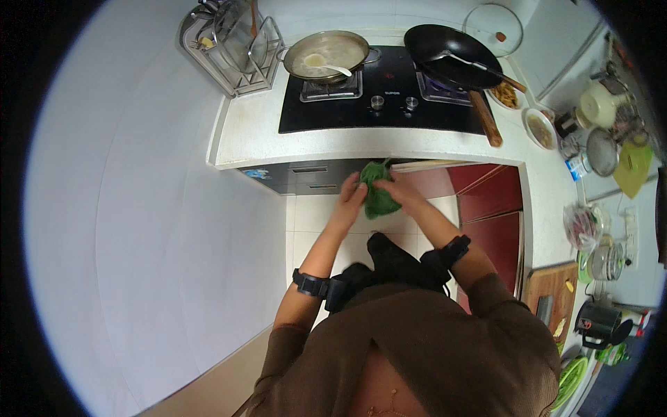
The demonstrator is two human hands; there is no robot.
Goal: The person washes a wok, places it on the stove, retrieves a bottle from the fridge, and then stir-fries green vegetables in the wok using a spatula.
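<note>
A green cloth (382,200) hangs between my two hands, in front of the counter's edge and above the tiled floor. My left hand (352,197) grips its left side, while my right hand (400,192) has hold of it from the right. Beyond the counter edge is a black gas hob (388,114). On its left burner stands a wide metal pot (292,69) of cloudy liquid with a white ladle (338,69) in it. A black wok (432,39) with a wooden handle sits at the right burner, a metal spatula (471,63) resting inside.
A metal dish rack (260,83) stands at the back left. Right of the wok are a plate of food (505,96), a bowl (541,129) and a glass lid (482,23). Farther down the right counter lie a wooden cutting board (563,284) with a cleaver (544,310), and a black kettle (594,318).
</note>
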